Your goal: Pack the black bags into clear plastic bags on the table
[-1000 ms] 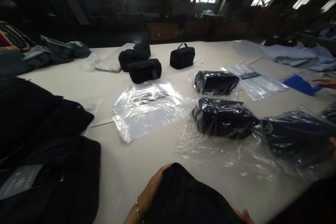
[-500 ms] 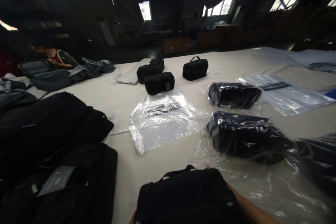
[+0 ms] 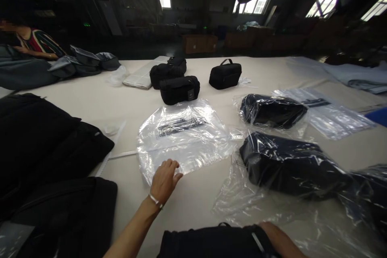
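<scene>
My left hand [image 3: 165, 178] reaches out over the near edge of a clear plastic bag [image 3: 181, 149] lying flat on the table. Its thumb stands apart from slightly bent fingers, with nothing between them. A bracelet circles that wrist. At the bottom of the view, my right hand [image 3: 272, 231] grips the right side of a black handbag-sized pouch [image 3: 211, 242]; its fingertips are hidden. To the right lie two dark pouches inside clear plastic, a nearer one [image 3: 290, 165] and a farther one [image 3: 272, 111].
Large black bags [image 3: 45, 129] are heaped on the left. Several small black pouches, one of them with a top handle [image 3: 225, 75], stand farther back on the pale table [image 3: 121, 102]. More flat plastic bags [image 3: 329, 113] lie right. A person [image 3: 36, 42] sits at far left beside grey bags.
My left hand has left the black pouch and moved forward to the flat plastic bag. The pouch sits lower in view, with my right hand still on it.
</scene>
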Demonstrator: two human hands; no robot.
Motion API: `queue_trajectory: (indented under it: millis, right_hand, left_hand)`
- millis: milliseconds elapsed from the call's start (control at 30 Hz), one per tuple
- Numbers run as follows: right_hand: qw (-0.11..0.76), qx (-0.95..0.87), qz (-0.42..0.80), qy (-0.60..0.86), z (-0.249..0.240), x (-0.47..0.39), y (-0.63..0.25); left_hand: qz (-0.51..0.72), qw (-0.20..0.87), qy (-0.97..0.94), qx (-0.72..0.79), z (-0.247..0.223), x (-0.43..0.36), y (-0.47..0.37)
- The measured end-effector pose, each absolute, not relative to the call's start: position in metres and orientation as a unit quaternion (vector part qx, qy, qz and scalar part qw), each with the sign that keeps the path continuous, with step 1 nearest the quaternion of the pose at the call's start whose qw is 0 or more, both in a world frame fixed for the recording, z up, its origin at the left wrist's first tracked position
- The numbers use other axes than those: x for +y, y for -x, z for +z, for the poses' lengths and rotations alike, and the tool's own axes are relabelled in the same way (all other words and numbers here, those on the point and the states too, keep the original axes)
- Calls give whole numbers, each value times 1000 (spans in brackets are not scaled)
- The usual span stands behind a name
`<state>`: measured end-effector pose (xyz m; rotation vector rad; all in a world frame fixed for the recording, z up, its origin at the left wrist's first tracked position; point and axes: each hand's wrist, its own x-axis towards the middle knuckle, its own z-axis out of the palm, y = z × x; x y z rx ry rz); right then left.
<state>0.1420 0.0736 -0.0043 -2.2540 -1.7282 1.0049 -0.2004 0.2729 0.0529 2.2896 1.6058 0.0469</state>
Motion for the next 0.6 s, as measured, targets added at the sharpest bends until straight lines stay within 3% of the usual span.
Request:
queue_trajectory:
  millis: [100, 300, 500, 600]
  right_hand:
    - [23, -607, 303, 734, 38, 118, -136]
    - [213, -753, 221, 581, 72, 228, -79]
    - [26, -817, 156, 554, 42, 286, -15]
    - [16, -801, 150, 579, 38, 297, -8]
  left_hand:
    - [28, 204, -788, 581, 24, 302, 185]
    - [24, 279, -773, 570, 11, 327, 204]
    - [46, 256, -797, 545, 49, 321, 217]
    - [85, 215, -800, 553, 60, 315, 213]
